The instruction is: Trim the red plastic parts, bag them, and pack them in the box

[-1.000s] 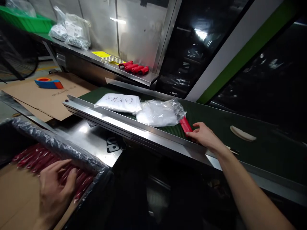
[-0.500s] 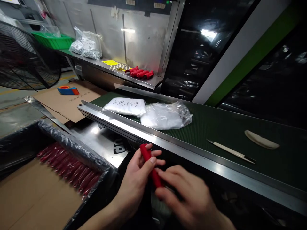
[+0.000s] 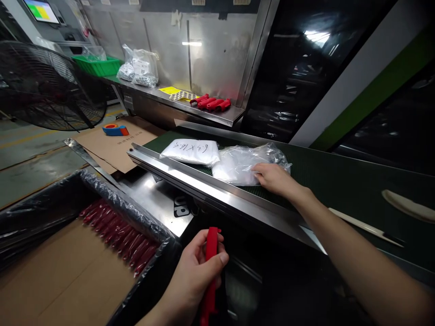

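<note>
My left hand (image 3: 200, 267) is closed around a long red plastic part (image 3: 211, 249), held upright in front of the conveyor's metal rail. Out over the dark green belt (image 3: 316, 181), my right hand (image 3: 272, 176) pinches the right part of a clear plastic bag (image 3: 234, 165); its fingertips are partly hidden. White, see-through sheets or small bags seem to fill that bag. Touching it on the left lies a white packet (image 3: 192, 151) with handwritten figures. A pale-handled knife (image 3: 363, 225) and a curved cream-coloured piece (image 3: 408, 204) rest farther right, partly behind my forearm.
At lower left a black-lined box (image 3: 50, 285) holds a row of wrapped red parts (image 3: 118, 235) on cardboard. Several red parts (image 3: 212, 103) lie on the metal shelf. A tape dispenser (image 3: 115, 130) sits on flat cardboard (image 3: 142, 131). A fan (image 3: 50, 86) stands at left.
My right hand has left the red part and reached up onto the clear bag. The left hand keeps the red part, now lower and more upright. The view has shifted somewhat.
</note>
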A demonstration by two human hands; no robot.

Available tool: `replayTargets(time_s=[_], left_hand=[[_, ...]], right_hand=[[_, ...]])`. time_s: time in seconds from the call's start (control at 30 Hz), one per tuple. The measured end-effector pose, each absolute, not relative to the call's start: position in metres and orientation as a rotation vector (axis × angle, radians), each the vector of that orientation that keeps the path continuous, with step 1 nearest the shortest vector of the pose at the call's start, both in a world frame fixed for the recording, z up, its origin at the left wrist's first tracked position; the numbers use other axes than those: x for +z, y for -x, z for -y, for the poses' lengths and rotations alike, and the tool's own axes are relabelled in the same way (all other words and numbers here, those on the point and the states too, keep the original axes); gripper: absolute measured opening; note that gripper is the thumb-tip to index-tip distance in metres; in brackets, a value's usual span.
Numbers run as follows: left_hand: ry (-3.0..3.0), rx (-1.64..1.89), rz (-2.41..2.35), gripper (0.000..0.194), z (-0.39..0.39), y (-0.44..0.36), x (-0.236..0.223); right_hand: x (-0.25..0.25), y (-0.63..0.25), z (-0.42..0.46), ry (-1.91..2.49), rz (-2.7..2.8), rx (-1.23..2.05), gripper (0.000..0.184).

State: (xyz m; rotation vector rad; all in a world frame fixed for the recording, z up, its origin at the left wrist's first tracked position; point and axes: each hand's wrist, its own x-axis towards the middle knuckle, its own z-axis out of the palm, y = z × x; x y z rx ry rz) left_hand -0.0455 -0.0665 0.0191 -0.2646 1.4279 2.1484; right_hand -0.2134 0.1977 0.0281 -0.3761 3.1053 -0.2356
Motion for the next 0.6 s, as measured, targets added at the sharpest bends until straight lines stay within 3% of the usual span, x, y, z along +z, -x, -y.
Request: replayTargets(time_s=[0.3, 0.6], left_hand=[[0.277, 2.136, -1.266, 0.038, 0.068, 0.046, 0.015], [0.205, 2.134, -1.306, 0.036, 0.068, 0.039, 0.006]], right_hand=[[0.019, 0.234, -0.187, 0.278, -3.104, -0.206, 0.021], [0.053, 0.189, -0.194, 0.292, -3.167, -0.622, 0.018]])
